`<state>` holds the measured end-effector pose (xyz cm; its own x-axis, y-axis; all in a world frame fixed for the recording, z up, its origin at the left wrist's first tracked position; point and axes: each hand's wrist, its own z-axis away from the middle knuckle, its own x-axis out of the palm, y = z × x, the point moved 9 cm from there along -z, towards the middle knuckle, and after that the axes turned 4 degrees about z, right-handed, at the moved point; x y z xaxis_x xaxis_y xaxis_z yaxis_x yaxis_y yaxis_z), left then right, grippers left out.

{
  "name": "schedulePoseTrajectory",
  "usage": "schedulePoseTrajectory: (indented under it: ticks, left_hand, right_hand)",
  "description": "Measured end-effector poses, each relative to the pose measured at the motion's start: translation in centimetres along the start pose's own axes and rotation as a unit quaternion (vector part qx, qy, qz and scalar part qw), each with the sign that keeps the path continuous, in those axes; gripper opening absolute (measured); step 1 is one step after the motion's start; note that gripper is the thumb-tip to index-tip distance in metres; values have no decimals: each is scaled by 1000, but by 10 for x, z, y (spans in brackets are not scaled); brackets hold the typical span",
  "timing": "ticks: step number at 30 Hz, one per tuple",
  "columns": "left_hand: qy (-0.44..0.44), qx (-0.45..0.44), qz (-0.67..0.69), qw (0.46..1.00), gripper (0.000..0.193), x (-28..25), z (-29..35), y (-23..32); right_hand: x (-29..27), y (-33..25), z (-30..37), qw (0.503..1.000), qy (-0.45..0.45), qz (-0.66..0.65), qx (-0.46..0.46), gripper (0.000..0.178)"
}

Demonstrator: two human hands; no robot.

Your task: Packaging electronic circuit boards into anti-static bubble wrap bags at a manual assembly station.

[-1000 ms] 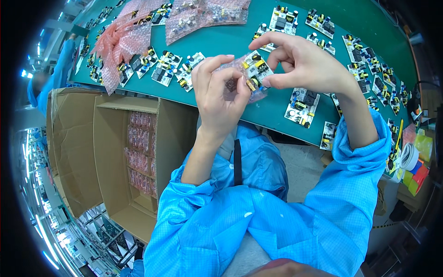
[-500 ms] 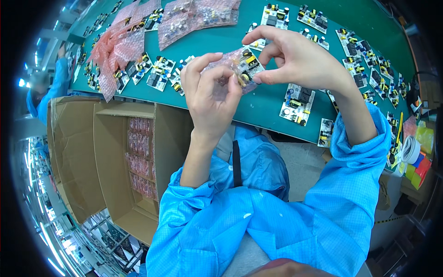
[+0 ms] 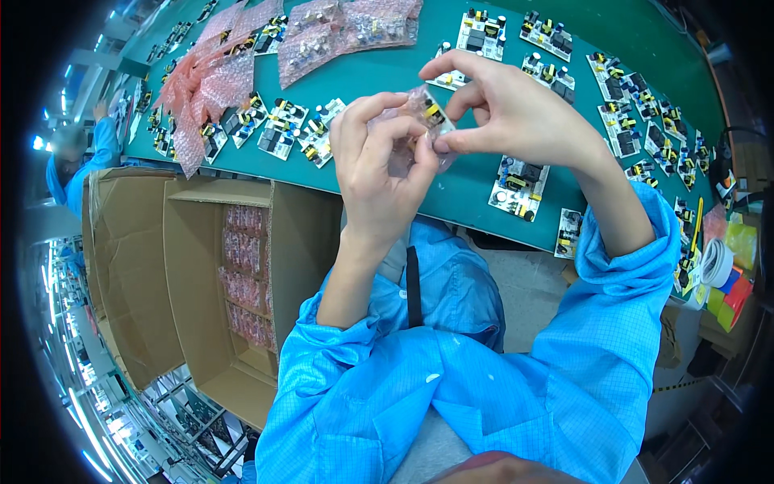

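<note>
Above the near edge of the bench, my left hand [image 3: 373,173] is closed around a pink bubble bag [image 3: 401,158]. A white circuit board [image 3: 436,112] with black and yellow parts sticks partly out of the bag's right side. My right hand [image 3: 528,113] meets it from the right, its thumb pressed to the board's lower corner and its fingers curled behind the edge. The right index finger arches free above the board. Some of the bag and board is hidden behind my left fingers.
Circuit boards [image 3: 518,188] lie spread over the green bench [image 3: 468,189]. Loose pink bubble bags [image 3: 201,89] and filled ones [image 3: 347,34] lie at the far left. Below left stands an open carton [image 3: 214,323] with bagged boards inside. Another person [image 3: 93,157] works at far left.
My left hand has moved slightly right and the bag has tilted more steeply. My right hand has shifted a little left and down, closing on the board's edge.
</note>
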<state>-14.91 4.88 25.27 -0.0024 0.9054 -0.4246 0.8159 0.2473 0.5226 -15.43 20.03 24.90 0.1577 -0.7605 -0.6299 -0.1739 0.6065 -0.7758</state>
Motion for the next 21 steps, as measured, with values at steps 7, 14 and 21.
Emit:
schedulePoseTrajectory:
  ticks: [7,14,21]
  left_hand:
    - [2,-12,28,1000,21,1,-1,4]
    - [78,10,-6,997,26,-25,-5,3]
    - [241,-156,182,941,43,-83,-2,-43]
  right_hand:
    - [-2,1,-1,999,32,-8,-9,65]
    - [-5,-1,-2,996,9,-90,8,62]
    - [-12,0,-5,980,19,-195,-17,64]
